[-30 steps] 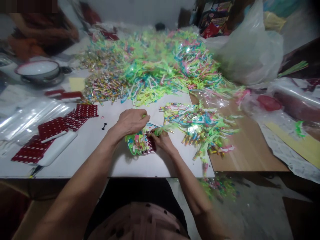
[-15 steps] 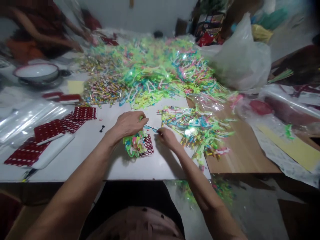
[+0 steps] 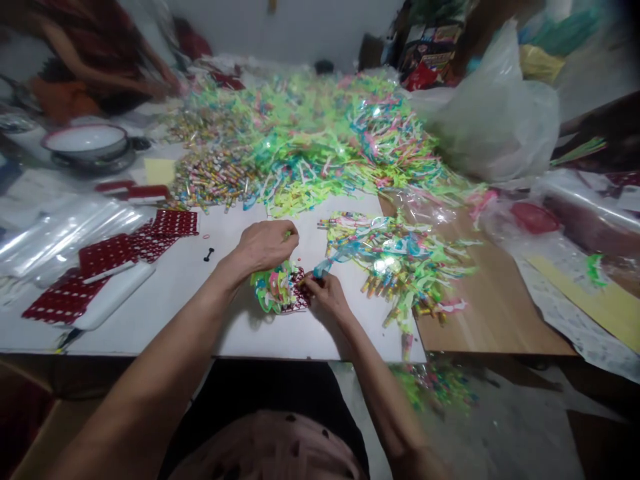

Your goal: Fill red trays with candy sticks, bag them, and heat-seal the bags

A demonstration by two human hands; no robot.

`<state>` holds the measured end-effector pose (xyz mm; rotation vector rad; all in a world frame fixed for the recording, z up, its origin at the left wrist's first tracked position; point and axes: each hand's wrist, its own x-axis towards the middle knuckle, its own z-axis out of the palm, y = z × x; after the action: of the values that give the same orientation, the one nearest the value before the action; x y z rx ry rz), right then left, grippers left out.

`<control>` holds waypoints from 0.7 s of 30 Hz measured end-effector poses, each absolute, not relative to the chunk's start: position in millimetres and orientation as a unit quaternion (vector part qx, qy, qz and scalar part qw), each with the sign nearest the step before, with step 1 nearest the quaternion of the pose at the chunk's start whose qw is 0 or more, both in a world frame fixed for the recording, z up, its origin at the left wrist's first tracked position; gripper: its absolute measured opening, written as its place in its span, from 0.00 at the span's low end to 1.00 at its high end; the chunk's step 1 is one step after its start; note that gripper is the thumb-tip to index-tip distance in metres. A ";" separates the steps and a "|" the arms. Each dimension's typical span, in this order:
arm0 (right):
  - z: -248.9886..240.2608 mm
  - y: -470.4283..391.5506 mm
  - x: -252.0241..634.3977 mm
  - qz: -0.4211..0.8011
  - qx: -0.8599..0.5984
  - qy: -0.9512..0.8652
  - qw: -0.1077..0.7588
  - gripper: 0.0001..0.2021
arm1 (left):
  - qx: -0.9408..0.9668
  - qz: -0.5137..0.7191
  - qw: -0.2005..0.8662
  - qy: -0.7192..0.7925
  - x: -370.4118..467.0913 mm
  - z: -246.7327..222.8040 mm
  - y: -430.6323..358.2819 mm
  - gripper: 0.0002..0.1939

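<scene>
Dark red perforated block (image 3: pixel 301 293), small, one; head view. Located on the white counter (image 3: pixel 175 313), near its front edge; taken as the clock's centre for the positions below. Bright green, pink and white ribbon bunch (image 3: pixel 273 290), touching its nine o'clock side.

Left hand (image 3: pixel 289 235), at eleven o'clock: fingers curled, narrow, a bit of green showing at the fingertips; what it belongs to cannot be told.

Right hand (image 3: pixel 307 281), touching the block at three o'clock: fingertips pinched narrow on a small piece, mostly hidden; light blue ribbon (image 3: pixel 325 264) extends beside the fingers.

Surroundings. Two o'clock: loose heap of ribboned sticks (image 3: pixel 395 247); beyond it, whitish translucent plastic bag (image 3: pixel 500 127), bulky. Twelve: large multicoloured ribbon pile (image 3: pixel 310 133). Eleven: pile of short patterned sticks (image 3: pixel 215 180); farther off, a person's arms (image 3: pixel 95 77), blurred. Ten: small black dumbbell-shaped piece (image 3: pixel 209 254); much farther, white red-rimmed bowl (image 3: pixel 85 139). Nine to ten: dark red white-dotted strips (image 3: pixel 107 257), overlapping.
</scene>
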<state>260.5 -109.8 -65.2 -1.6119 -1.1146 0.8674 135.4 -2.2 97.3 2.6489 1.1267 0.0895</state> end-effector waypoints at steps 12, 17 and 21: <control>-19.1 -96.0 237.0 0.138 -0.776 -0.612 0.057 0.15 | 0.934 0.062 0.158 0.314 132.9 94.3 -7.4 0.29; 0.0 -72.2 286.8 0.204 -0.725 -0.655 0.061 0.10 | 0.928 0.041 0.151 0.337 131.3 97.3 -6.7 0.23; -1.2 -42.4 312.9 0.076 -0.854 -0.505 0.098 0.16 | 0.929 0.045 0.148 0.336 129.0 97.8 -6.0 0.23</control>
<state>312.9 -42.4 -1.2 -2.5276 -1.4948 0.2261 129.0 -6.0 97.8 2.6719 0.9673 0.1303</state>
